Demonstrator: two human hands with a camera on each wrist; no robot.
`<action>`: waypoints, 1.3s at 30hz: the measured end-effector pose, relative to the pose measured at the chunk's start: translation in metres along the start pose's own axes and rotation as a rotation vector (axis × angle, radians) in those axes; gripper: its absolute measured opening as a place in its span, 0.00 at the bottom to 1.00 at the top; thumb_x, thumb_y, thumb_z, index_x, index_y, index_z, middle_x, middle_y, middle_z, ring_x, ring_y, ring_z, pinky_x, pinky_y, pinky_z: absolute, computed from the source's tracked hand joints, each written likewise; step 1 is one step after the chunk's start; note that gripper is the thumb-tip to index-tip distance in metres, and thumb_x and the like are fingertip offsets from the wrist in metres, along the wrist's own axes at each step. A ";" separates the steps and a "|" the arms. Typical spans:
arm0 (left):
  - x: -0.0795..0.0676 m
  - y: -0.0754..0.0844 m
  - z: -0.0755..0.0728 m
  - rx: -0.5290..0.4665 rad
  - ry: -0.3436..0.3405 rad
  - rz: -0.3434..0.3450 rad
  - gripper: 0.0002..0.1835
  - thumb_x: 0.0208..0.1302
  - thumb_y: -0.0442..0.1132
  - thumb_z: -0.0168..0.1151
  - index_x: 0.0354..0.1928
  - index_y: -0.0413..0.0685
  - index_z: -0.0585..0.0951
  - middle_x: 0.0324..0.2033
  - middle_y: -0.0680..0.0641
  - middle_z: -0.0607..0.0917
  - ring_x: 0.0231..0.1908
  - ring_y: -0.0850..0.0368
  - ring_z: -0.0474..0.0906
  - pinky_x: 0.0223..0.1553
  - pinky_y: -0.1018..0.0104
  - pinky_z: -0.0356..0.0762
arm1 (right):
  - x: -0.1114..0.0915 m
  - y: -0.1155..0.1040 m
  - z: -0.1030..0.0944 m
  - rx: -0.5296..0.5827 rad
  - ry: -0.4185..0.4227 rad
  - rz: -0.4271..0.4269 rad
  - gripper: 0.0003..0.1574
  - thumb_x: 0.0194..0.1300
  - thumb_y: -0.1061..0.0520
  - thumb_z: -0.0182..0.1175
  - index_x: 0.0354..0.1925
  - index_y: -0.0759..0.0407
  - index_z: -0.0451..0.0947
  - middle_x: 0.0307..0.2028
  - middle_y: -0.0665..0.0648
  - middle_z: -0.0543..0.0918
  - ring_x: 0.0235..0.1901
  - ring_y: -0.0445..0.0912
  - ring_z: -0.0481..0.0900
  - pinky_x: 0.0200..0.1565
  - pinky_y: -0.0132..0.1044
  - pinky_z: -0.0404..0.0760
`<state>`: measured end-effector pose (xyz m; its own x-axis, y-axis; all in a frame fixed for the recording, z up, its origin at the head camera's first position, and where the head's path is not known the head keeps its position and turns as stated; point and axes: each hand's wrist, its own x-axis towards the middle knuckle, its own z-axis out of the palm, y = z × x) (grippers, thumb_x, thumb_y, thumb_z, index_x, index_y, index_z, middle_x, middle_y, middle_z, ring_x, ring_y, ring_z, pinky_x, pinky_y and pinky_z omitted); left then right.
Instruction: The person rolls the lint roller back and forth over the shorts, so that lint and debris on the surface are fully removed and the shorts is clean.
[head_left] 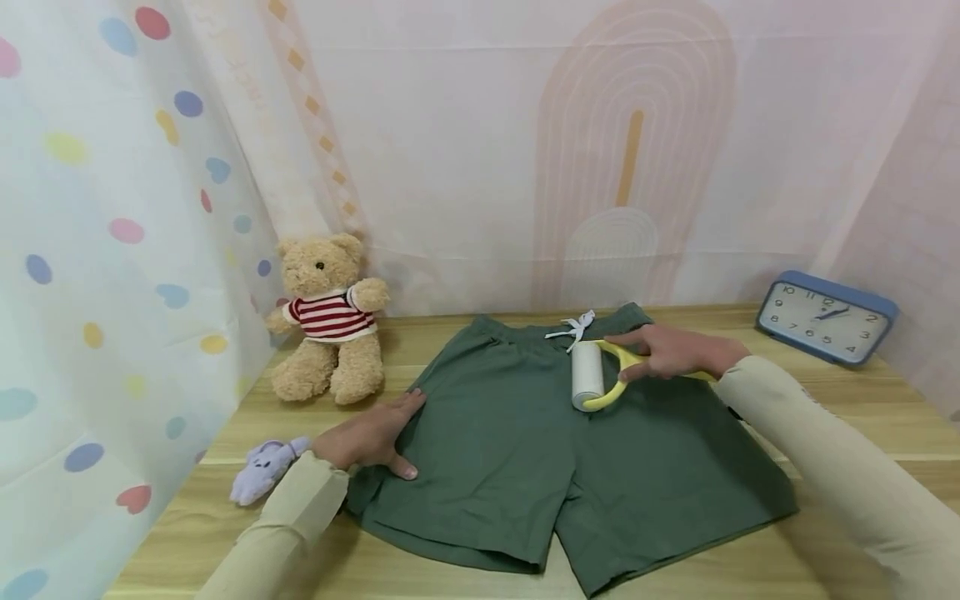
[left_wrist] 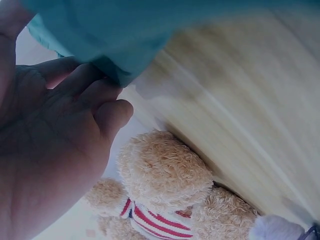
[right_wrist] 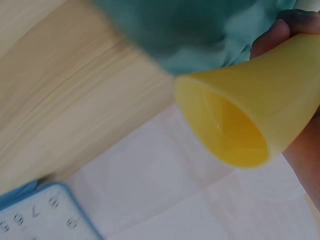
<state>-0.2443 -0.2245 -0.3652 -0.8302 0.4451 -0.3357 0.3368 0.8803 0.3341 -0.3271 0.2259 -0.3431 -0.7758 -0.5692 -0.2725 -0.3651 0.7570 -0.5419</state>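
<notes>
Dark green drawstring shorts (head_left: 480,450) lie spread out, waistband at the far side. My right hand (head_left: 675,350) grips the yellow handle of a lint roller (head_left: 587,375), whose white roll overlaps the shorts just below the white drawstring (head_left: 577,327). The handle's hollow flared end (right_wrist: 225,120) fills much of the right wrist view. My left hand (head_left: 375,435) rests on the left edge of the shorts, fingers extended and thumb spread toward the leg. Seen from the left wrist, the fingertips (left_wrist: 107,90) meet the green cloth.
A teddy bear (head_left: 330,321) in a striped sweater sits behind my left hand. A small lilac plush toy (head_left: 262,471) lies beside my left sleeve. At the back right stands a blue clock (head_left: 825,318). Patterned curtains (head_left: 450,167) hang behind the wooden table (head_left: 915,442).
</notes>
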 end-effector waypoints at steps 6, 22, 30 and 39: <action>-0.005 -0.004 -0.001 0.015 0.020 0.006 0.63 0.48 0.48 0.79 0.78 0.32 0.51 0.78 0.29 0.51 0.76 0.28 0.49 0.74 0.36 0.56 | -0.018 0.014 -0.014 -0.013 -0.016 0.008 0.49 0.69 0.47 0.64 0.77 0.63 0.55 0.10 0.45 0.59 0.12 0.40 0.61 0.22 0.34 0.70; -0.010 -0.006 -0.010 0.023 0.032 -0.012 0.63 0.47 0.49 0.79 0.78 0.33 0.51 0.78 0.29 0.51 0.76 0.29 0.50 0.75 0.36 0.56 | -0.068 0.038 -0.036 -0.035 -0.006 0.098 0.51 0.67 0.46 0.65 0.77 0.66 0.54 0.07 0.46 0.62 0.10 0.40 0.59 0.29 0.37 0.75; -0.008 -0.001 -0.006 0.002 0.011 0.023 0.62 0.49 0.47 0.79 0.78 0.31 0.50 0.78 0.29 0.51 0.76 0.28 0.49 0.75 0.37 0.55 | -0.090 0.048 -0.033 -0.025 -0.009 0.155 0.53 0.67 0.46 0.65 0.77 0.66 0.53 0.09 0.47 0.61 0.11 0.40 0.59 0.27 0.38 0.76; -0.003 0.001 0.002 0.024 0.020 0.025 0.61 0.50 0.48 0.78 0.78 0.32 0.52 0.78 0.30 0.52 0.77 0.29 0.50 0.75 0.38 0.56 | -0.106 0.053 -0.037 -0.048 0.043 0.142 0.52 0.66 0.47 0.66 0.76 0.68 0.56 0.09 0.45 0.60 0.10 0.37 0.58 0.23 0.36 0.75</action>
<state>-0.2408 -0.2250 -0.3653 -0.8298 0.4642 -0.3099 0.3684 0.8726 0.3206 -0.2826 0.3379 -0.3136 -0.8421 -0.4420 -0.3089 -0.2738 0.8440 -0.4612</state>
